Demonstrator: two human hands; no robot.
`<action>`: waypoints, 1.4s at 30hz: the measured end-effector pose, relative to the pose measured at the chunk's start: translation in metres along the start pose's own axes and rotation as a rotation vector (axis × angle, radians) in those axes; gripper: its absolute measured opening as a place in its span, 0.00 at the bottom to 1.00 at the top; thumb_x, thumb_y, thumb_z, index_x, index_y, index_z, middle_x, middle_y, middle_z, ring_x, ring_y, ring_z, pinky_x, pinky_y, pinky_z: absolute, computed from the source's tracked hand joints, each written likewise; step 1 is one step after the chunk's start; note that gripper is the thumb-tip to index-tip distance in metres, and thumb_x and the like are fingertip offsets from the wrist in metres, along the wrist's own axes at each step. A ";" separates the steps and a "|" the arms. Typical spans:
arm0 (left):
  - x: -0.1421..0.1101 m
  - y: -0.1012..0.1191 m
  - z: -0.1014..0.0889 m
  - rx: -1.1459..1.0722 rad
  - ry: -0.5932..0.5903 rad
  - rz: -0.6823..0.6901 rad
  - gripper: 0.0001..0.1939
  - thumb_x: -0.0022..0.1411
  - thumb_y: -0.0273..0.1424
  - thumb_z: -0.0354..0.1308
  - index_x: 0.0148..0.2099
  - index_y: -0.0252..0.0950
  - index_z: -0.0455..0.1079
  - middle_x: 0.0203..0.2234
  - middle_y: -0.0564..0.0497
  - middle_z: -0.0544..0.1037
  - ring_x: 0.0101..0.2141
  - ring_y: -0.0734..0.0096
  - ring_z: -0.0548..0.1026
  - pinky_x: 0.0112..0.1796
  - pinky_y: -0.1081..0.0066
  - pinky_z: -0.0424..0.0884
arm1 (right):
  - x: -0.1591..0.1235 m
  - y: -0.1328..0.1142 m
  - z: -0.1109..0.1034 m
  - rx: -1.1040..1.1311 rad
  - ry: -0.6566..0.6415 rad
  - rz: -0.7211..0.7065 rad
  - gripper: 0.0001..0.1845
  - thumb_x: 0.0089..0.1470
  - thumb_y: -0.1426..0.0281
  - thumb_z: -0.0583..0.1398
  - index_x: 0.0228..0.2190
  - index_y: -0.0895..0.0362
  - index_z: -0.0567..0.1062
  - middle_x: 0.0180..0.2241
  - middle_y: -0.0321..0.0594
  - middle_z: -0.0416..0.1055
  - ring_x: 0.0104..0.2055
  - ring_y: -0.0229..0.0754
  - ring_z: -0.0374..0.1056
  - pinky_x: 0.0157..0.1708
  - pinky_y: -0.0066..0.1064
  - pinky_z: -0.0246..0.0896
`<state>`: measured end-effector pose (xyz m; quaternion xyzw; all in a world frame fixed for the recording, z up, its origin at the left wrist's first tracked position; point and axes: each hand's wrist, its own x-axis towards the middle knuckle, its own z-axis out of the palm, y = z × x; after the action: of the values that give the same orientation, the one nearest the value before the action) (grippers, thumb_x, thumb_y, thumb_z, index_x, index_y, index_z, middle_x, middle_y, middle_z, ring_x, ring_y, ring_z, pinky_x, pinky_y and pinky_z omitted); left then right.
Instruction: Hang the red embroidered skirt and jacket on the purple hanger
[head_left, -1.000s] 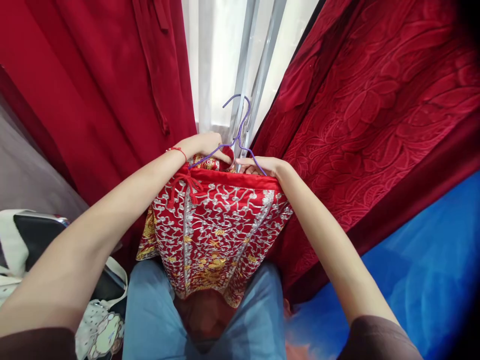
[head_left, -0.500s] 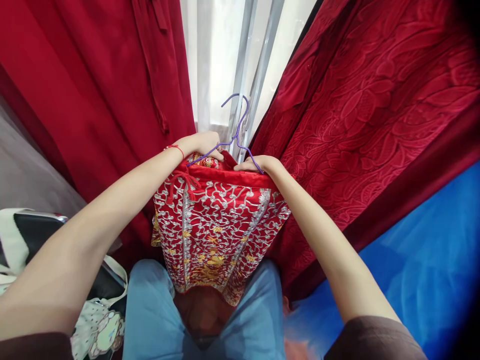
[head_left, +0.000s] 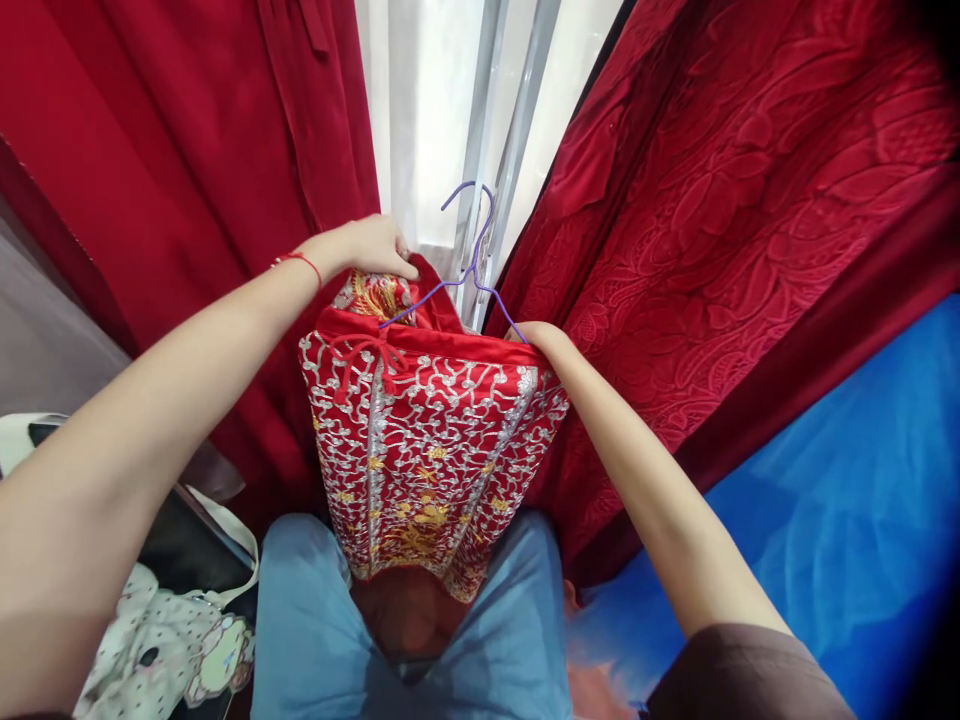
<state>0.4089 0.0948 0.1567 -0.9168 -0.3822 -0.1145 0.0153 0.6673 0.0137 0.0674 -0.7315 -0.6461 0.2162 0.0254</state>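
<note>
A red garment [head_left: 427, 440] with silver and gold embroidery hangs in front of me over my lap. A thin purple wire hanger [head_left: 472, 265] rises out of its top edge, hook upward. My left hand [head_left: 371, 245] is closed on the far top edge of the garment, pinching the cloth by the hanger's left arm. My right hand [head_left: 536, 335] sits at the garment's right top corner, fingers curled over the hanger's right arm and the cloth; its fingertips are hidden behind the fabric.
Plain red cloth [head_left: 187, 150] hangs at the left and an embossed red curtain [head_left: 735, 200] at the right, with a white sheer curtain and metal poles [head_left: 495, 110] between them. A bag with a printed pattern [head_left: 165, 640] lies at lower left; blue bedding [head_left: 847, 500] at right.
My left hand has risen and moved left, lifting the far edge of the garment. The garment hangs a little higher and straighter. My right hand has slid lower on the right corner.
</note>
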 end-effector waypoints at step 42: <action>0.001 0.015 0.026 -0.004 -0.058 0.015 0.26 0.44 0.56 0.63 0.31 0.38 0.79 0.18 0.50 0.71 0.26 0.64 0.69 0.32 0.67 0.60 | -0.043 -0.037 -0.005 -0.080 0.591 -0.116 0.11 0.56 0.69 0.56 0.36 0.58 0.78 0.36 0.48 0.77 0.39 0.48 0.70 0.40 0.36 0.63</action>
<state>0.4257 0.0881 0.1329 -0.9227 -0.3752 -0.0883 0.0033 0.6316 -0.0202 0.0956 -0.7249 -0.6596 -0.0332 0.1957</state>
